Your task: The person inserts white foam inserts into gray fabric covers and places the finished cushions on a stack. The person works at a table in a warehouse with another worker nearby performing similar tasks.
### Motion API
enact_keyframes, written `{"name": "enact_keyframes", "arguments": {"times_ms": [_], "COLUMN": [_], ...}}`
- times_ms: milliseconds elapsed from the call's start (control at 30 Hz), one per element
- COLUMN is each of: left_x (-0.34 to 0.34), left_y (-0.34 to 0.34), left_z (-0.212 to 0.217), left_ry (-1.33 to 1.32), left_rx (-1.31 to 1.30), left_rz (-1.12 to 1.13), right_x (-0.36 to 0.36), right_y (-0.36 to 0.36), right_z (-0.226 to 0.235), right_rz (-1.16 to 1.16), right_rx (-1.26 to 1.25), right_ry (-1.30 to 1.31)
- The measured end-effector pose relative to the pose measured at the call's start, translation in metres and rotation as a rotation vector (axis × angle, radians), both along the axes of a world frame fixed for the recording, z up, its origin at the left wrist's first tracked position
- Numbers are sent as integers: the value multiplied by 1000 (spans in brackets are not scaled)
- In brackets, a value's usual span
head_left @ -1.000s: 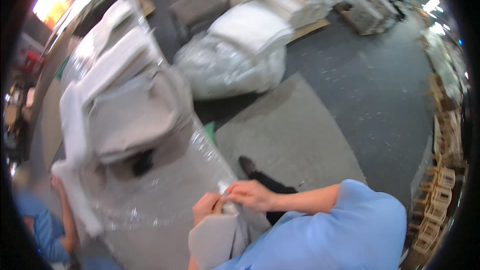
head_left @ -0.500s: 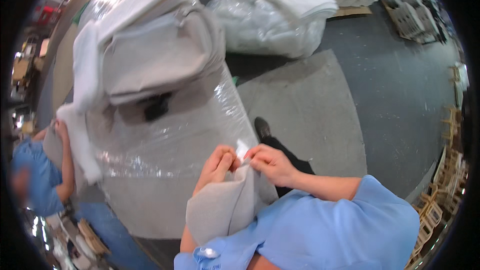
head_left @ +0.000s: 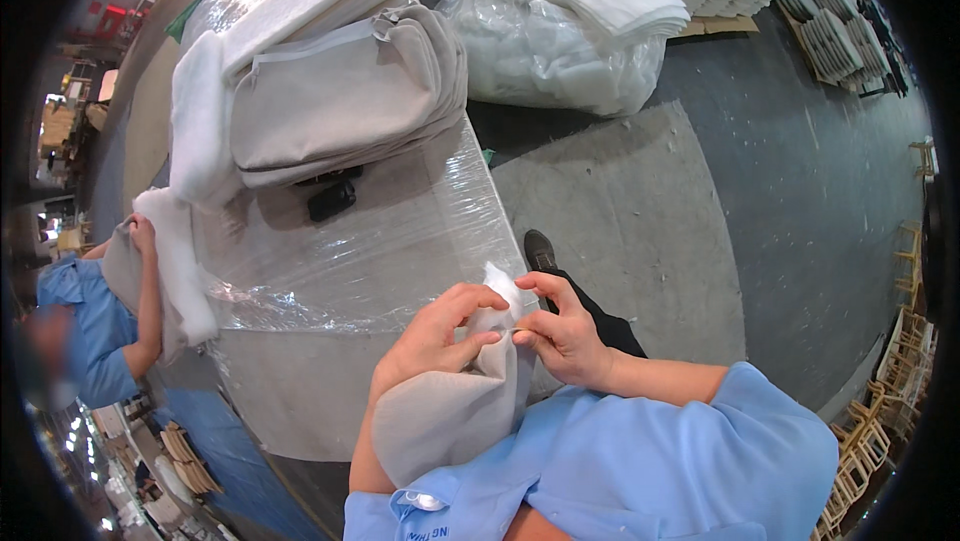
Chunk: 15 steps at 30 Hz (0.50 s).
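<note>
A grey fabric cover [head_left: 440, 421] hangs between my hands, lying against my left forearm and my chest. White padding [head_left: 497, 286] sticks out past its far end. My left hand [head_left: 430, 336] is curled round the cover's end, thumb and forefinger bent about the padding with a gap between them; its other fingers are partly hidden. My right hand [head_left: 568, 336] pinches the cover's edge between thumb and a finger, its forefinger arched above. Both hands are close together over the near corner of the plastic-wrapped table [head_left: 400, 271].
Stacked grey covers [head_left: 330, 106] and white padding sheets [head_left: 200, 131] lie on the table, beside a small black object [head_left: 332, 201]. A co-worker [head_left: 95, 311] at left handles grey fabric. Beyond are a plastic bag of padding [head_left: 560, 51] and wooden frames [head_left: 865, 441] at right.
My fingers have spread apart around the cover's end, where they were bunched together before. More white padding shows between them. The view has shifted slightly.
</note>
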<state>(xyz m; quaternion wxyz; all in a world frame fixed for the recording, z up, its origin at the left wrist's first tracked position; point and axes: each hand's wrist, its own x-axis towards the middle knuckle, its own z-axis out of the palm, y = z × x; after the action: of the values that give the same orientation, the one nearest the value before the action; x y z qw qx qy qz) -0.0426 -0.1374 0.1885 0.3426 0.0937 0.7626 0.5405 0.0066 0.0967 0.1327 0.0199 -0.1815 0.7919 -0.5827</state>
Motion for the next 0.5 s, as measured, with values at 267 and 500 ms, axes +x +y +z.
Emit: {"name": "enact_keyframes", "arguments": {"times_ms": [267,500], "left_x": [-1,-1], "left_y": [-10,-14], "left_z": [-9,-12], "left_ry": [-20,-53], "left_rx": [128,226], "left_rz": [-141,-188], "right_x": [5,5], "right_y": [1,2], "right_z": [9,14], "right_rz": [-6,15], "right_rx": [-2,-48], "right_ry": [66,38]}}
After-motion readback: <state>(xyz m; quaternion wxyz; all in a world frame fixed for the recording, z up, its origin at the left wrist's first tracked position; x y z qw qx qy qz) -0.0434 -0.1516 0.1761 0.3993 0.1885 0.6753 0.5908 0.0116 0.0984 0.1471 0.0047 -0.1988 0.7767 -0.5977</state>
